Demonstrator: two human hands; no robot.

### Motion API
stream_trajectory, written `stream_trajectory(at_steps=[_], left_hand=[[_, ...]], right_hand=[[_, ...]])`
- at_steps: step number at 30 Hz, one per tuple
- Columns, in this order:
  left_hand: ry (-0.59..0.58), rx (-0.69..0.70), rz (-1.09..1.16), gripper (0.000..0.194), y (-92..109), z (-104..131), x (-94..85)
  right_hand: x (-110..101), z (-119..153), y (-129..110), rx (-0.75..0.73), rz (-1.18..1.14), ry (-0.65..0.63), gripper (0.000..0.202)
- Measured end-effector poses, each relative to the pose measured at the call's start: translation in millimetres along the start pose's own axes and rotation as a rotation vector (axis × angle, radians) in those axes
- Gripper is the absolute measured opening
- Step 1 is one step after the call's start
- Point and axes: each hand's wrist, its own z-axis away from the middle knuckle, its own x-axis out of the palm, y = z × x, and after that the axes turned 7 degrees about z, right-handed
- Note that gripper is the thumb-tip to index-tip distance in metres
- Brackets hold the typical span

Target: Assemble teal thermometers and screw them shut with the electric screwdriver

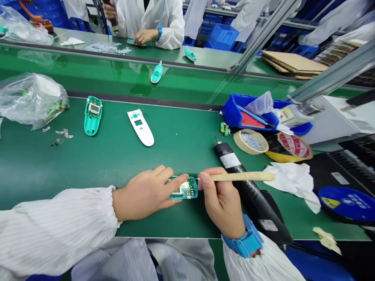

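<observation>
My left hand (150, 189) grips a teal housing half (196, 189) with a green circuit board inside, down at the table's near side. Its fingers cover much of the board. Pinched in my right hand (221, 199) is a slim tool with a beige handle (243, 176). The tool's thin tip is at the housing's right end; whether it touches cannot be made out. A blue wrist strap (244, 238) circles my right wrist. Farther back lie another teal housing with a board (93, 117) and a white cover (141, 128) with a small window.
An electric screwdriver (249, 179) lies right of my right hand. Beyond it are a tape ring of screws (251, 141), a blue bin (243, 117) and a white tissue (295, 181). Small metal pieces (63, 132) and a plastic bag (32, 97) lie left. A co-worker (149, 23) sits opposite.
</observation>
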Motion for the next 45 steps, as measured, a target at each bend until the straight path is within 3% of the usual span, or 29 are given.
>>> stream_trajectory(at_steps=[4, 8, 11, 16, 36, 45], left_hand=[[0.021, -0.036, 0.076, 0.050, 0.3, 0.5, 0.1], [0.017, -0.061, 0.132, 0.044, -0.3, -0.7, 0.2], [0.001, -0.065, 0.146, 0.043, -0.5, -1.5, -0.5], [-0.019, -0.071, 0.121, 0.040, 0.3, -1.7, -2.4], [-0.006, -0.058, 0.069, 0.038, 0.5, -2.3, -2.7], [-0.034, -0.075, 0.104, 0.039, 0.7, -2.6, -3.2]], right_hand=[[-0.6, 2.1, -0.2, 0.064, -0.099, 0.015, 0.019], [-1.9, 5.1, -3.0, 0.030, -0.189, 0.071, 0.021], [-1.7, 6.3, -4.2, 0.004, -0.220, 0.042, 0.019], [0.5, 4.9, -5.1, -0.044, -0.220, -0.025, 0.019], [3.7, 2.6, -4.5, -0.050, -0.150, -0.073, 0.017], [1.2, 6.9, -4.9, 0.008, -0.279, 0.012, 0.018]])
